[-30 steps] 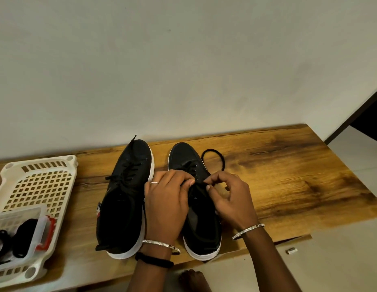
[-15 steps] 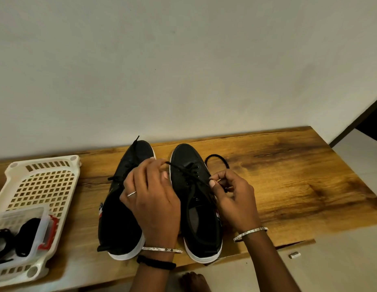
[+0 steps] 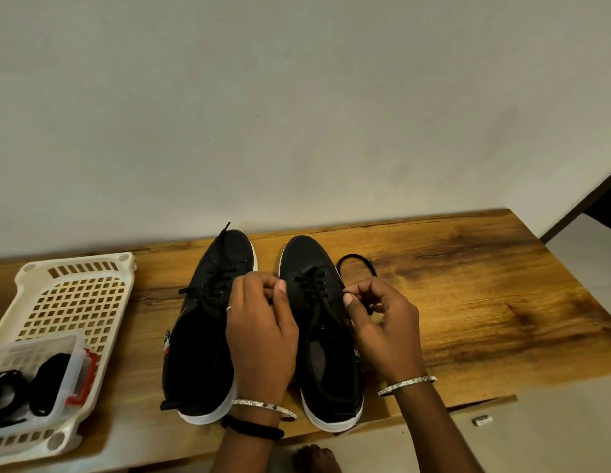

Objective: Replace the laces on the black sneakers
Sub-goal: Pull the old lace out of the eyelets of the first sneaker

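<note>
Currently: right-hand sneaker (image 3: 307, 261), partly laced. Lace (image 3: 352, 256): light, limp cord, likely slippery; slack loops just right of that sneaker's toe. Your left hand (image 3: 263, 329) and right hand (image 3: 382, 326) each pinch it over the eyelets. Best held near its tip, probably stiffer.

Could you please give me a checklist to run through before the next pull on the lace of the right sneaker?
1. Right hand pinches the lace: ok.
2. Left hand pinches the other end: ok.
3. Right sneaker sits flat on the table: ok.
4. Slack loop lies free on the table, unsnagged: ok.
5. Both lace ends equal in length: cannot tell.
6. Left sneaker out of the lace's way: ok.
</note>
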The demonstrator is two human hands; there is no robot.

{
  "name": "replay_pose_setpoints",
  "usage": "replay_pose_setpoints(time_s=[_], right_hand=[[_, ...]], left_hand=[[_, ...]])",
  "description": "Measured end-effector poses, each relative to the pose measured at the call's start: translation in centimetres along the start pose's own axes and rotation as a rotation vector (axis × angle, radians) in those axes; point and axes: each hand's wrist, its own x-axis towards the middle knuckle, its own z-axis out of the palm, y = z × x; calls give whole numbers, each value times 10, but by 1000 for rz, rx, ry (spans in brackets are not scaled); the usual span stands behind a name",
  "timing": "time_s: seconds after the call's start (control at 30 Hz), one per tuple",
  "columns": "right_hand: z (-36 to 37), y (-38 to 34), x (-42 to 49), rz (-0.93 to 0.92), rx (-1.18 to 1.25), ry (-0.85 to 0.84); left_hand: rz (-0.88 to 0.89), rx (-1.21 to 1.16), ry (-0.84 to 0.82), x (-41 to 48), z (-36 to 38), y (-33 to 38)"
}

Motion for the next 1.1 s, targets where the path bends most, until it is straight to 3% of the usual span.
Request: replay_pose_setpoints(time_s=[0.07, 0.17, 0.4, 0.6, 0.83, 1.1], right_hand=[[0, 0, -1, 5, -9, 3], [-1, -3, -1, -27, -40, 31], [7, -13, -11, -250, -385, -115], [8, -8, -10, -116, -197, -2], [7, -8, -5, 231, 239, -5], [4, -10, -7, 216, 195, -9]], left_hand=[[-55, 18, 38, 1, -1, 3], [69, 76, 7, -1, 0, 3], [203, 63, -242, -4, 4, -3], [192, 22, -283, -3, 2, -3], [247, 197, -277, -9, 4, 8], [145, 156, -220, -13, 16, 14]])
